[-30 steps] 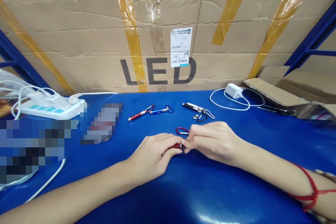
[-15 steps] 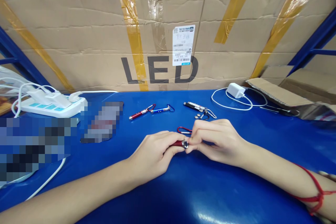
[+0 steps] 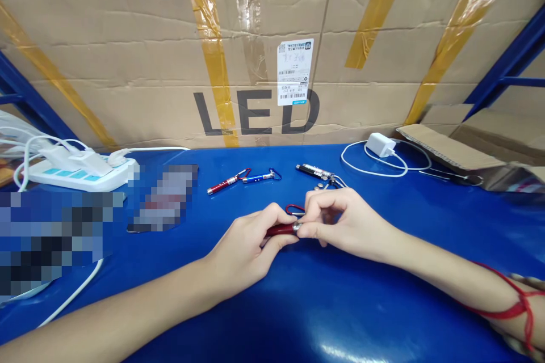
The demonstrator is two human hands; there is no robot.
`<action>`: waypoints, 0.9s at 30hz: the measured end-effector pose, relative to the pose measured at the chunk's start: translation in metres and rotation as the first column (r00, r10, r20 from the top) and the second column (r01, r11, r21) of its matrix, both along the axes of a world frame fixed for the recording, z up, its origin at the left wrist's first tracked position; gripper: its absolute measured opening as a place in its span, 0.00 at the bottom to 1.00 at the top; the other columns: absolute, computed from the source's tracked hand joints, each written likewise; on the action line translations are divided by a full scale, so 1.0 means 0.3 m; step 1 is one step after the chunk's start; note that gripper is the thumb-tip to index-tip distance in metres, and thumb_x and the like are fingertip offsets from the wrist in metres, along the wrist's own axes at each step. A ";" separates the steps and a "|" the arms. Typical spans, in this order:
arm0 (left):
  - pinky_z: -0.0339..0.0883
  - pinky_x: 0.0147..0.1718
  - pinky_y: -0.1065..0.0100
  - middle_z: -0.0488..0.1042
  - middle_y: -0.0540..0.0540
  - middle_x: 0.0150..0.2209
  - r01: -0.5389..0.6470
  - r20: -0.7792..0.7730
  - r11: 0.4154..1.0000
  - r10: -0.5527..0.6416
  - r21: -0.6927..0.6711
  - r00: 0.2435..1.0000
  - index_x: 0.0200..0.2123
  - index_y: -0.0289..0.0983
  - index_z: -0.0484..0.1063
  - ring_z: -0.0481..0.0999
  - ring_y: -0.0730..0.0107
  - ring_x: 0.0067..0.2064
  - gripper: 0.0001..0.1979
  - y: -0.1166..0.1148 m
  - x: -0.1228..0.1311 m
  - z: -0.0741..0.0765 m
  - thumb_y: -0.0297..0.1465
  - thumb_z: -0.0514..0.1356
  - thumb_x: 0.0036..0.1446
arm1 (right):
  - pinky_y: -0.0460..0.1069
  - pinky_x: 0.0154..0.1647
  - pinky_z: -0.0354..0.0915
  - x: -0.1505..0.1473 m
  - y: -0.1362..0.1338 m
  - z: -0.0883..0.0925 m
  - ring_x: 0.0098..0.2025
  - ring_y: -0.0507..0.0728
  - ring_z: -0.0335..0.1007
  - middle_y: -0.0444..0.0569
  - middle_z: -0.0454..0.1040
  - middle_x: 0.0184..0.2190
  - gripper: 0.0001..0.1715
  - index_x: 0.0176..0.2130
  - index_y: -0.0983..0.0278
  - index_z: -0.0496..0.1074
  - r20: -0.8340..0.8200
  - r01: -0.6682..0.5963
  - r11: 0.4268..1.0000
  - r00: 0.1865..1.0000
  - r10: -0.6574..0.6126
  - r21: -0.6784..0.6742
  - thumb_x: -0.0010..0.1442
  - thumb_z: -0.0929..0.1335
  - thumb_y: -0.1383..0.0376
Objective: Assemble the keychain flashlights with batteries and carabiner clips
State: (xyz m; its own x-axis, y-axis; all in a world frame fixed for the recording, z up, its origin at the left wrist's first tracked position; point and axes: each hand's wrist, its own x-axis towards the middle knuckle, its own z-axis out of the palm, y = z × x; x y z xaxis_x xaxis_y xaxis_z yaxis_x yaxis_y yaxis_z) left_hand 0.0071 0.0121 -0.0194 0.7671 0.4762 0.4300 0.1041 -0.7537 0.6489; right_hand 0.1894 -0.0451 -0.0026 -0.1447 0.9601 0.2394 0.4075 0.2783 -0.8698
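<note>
A red keychain flashlight (image 3: 280,230) with a silver end lies level between my hands, just above the table. My left hand (image 3: 247,244) is closed round its red body. At the silver end, the thumb and fingers of my right hand (image 3: 340,224) pinch it from the right; whether they hold a small part there is hidden. Behind my fingers lies a red carabiner clip (image 3: 293,209), partly covered. Farther back are a second red flashlight (image 3: 223,185) and a blue flashlight (image 3: 258,178), each with a clip. A black flashlight (image 3: 313,171) lies beyond my right hand, beside small round silver pieces (image 3: 321,185).
A white power strip (image 3: 96,181) with plugs and a blurred phone-like slab (image 3: 164,198) are on the left. A white charger (image 3: 380,144) with its looped cable lies at the back right, near an open cardboard box (image 3: 451,147). A large carton (image 3: 149,68) stands behind the blue table (image 3: 272,317).
My right thumb and fingers have moved onto the silver end of the red flashlight. That end faced me openly before; now the flashlight is turned more sideways and the fingers partly cover it.
</note>
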 end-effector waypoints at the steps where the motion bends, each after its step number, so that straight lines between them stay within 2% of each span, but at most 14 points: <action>1: 0.67 0.30 0.80 0.78 0.54 0.36 0.013 0.015 1.000 -0.013 0.001 1.000 0.38 0.40 0.66 0.77 0.77 0.34 0.05 -0.001 0.000 0.002 0.24 0.56 0.58 | 0.42 0.17 0.57 0.000 0.003 0.003 0.16 0.46 0.60 0.42 0.66 0.18 0.19 0.20 0.67 0.69 -0.053 -0.010 0.996 0.999 0.006 -0.091 0.46 0.73 0.55; 3: 0.68 0.34 0.80 0.77 0.53 0.39 0.038 0.031 0.999 -0.039 0.028 0.999 0.43 0.41 0.66 0.77 0.76 0.38 0.11 -0.001 0.000 0.006 0.23 0.56 0.58 | 0.42 0.17 0.58 0.001 0.008 0.007 0.16 0.47 0.61 0.41 0.66 0.17 0.20 0.20 0.67 0.68 -0.107 -0.032 0.979 0.994 0.010 -0.201 0.44 0.74 0.55; 5: 0.68 0.38 0.79 0.77 0.52 0.41 0.044 0.035 0.996 -0.046 0.080 0.998 0.46 0.41 0.67 0.77 0.75 0.40 0.14 0.001 0.001 0.009 0.22 0.56 0.58 | 0.42 0.18 0.58 0.001 0.012 0.009 0.16 0.47 0.61 0.40 0.66 0.16 0.20 0.19 0.67 0.68 -0.115 -0.031 0.970 0.993 0.003 -0.242 0.42 0.75 0.56; 9: 0.68 0.37 0.77 0.78 0.51 0.36 0.022 0.039 0.990 -0.027 0.137 0.999 0.42 0.39 0.71 0.76 0.74 0.36 0.11 0.005 0.006 0.014 0.23 0.55 0.58 | 0.41 0.17 0.54 -0.002 0.015 0.006 0.15 0.45 0.59 0.39 0.64 0.12 0.22 0.17 0.67 0.65 -0.076 0.014 0.959 0.996 -0.037 -0.282 0.41 0.75 0.56; 12: 0.68 0.36 0.76 0.78 0.50 0.35 -0.006 0.019 0.993 0.004 0.121 1.000 0.39 0.38 0.72 0.76 0.73 0.35 0.09 0.002 0.007 0.018 0.23 0.55 0.58 | 0.41 0.15 0.54 -0.005 0.015 -0.002 0.15 0.45 0.58 0.40 0.63 0.11 0.23 0.17 0.67 0.65 -0.014 0.062 0.967 0.998 -0.068 -0.245 0.41 0.75 0.54; 14: 0.68 0.36 0.76 0.78 0.50 0.34 -0.035 0.002 0.993 0.035 0.111 0.999 0.39 0.37 0.71 0.76 0.73 0.35 0.08 -0.002 0.006 0.020 0.23 0.54 0.58 | 0.41 0.15 0.56 -0.003 0.013 -0.006 0.15 0.46 0.59 0.41 0.65 0.14 0.22 0.20 0.68 0.68 0.026 0.108 0.988 0.994 -0.105 -0.110 0.43 0.74 0.52; 16: 0.67 0.37 0.76 0.78 0.49 0.35 -0.052 -0.002 0.992 0.052 0.113 0.999 0.39 0.36 0.71 0.76 0.73 0.36 0.08 -0.005 0.005 0.020 0.24 0.53 0.59 | 0.42 0.16 0.59 0.001 0.009 -0.007 0.17 0.46 0.60 0.43 0.68 0.18 0.20 0.26 0.68 0.72 0.081 0.111 0.981 0.989 -0.125 0.159 0.45 0.74 0.53; 18: 0.67 0.37 0.76 0.78 0.49 0.35 -0.049 0.000 0.992 0.049 0.119 0.999 0.39 0.36 0.70 0.76 0.73 0.35 0.09 -0.006 0.004 0.019 0.24 0.52 0.60 | 0.41 0.19 0.62 0.010 0.003 -0.003 0.19 0.46 0.62 0.44 0.71 0.23 0.15 0.31 0.67 0.74 0.168 0.041 0.893 0.977 -0.130 0.449 0.48 0.73 0.57; 20: 0.67 0.35 0.76 0.77 0.49 0.35 -0.042 -0.003 0.992 0.042 0.120 0.999 0.40 0.36 0.70 0.76 0.74 0.34 0.09 -0.005 0.003 0.020 0.24 0.51 0.60 | 0.41 0.23 0.63 0.022 -0.002 0.003 0.23 0.46 0.65 0.45 0.73 0.27 0.09 0.33 0.65 0.75 0.281 -0.062 0.783 0.948 -0.147 0.619 0.52 0.72 0.62; 22: 0.66 0.34 0.76 0.77 0.49 0.34 -0.034 -0.024 0.993 0.037 0.112 0.999 0.41 0.37 0.70 0.75 0.74 0.32 0.10 -0.004 0.001 0.020 0.25 0.50 0.60 | 0.41 0.24 0.63 0.034 -0.005 0.007 0.26 0.47 0.68 0.45 0.74 0.28 0.06 0.34 0.64 0.75 0.377 -0.129 0.713 0.904 -0.201 0.690 0.54 0.71 0.65; 24: 0.66 0.33 0.75 0.77 0.50 0.34 -0.031 -0.049 0.995 0.037 0.100 0.998 0.42 0.38 0.70 0.75 0.74 0.32 0.11 -0.003 0.000 0.021 0.25 0.50 0.61 | 0.41 0.24 0.61 0.046 -0.005 0.008 0.26 0.46 0.69 0.44 0.74 0.28 0.05 0.34 0.64 0.76 0.434 -0.169 0.670 0.866 -0.250 0.723 0.55 0.70 0.65; 27: 0.67 0.35 0.74 0.77 0.51 0.35 -0.035 -0.071 0.996 0.040 0.076 0.997 0.44 0.39 0.70 0.75 0.74 0.32 0.12 0.001 0.001 0.021 0.26 0.50 0.61 | 0.41 0.21 0.59 0.056 -0.003 0.002 0.23 0.45 0.67 0.43 0.74 0.28 0.05 0.32 0.62 0.76 0.469 -0.202 0.657 0.844 -0.259 0.726 0.58 0.68 0.66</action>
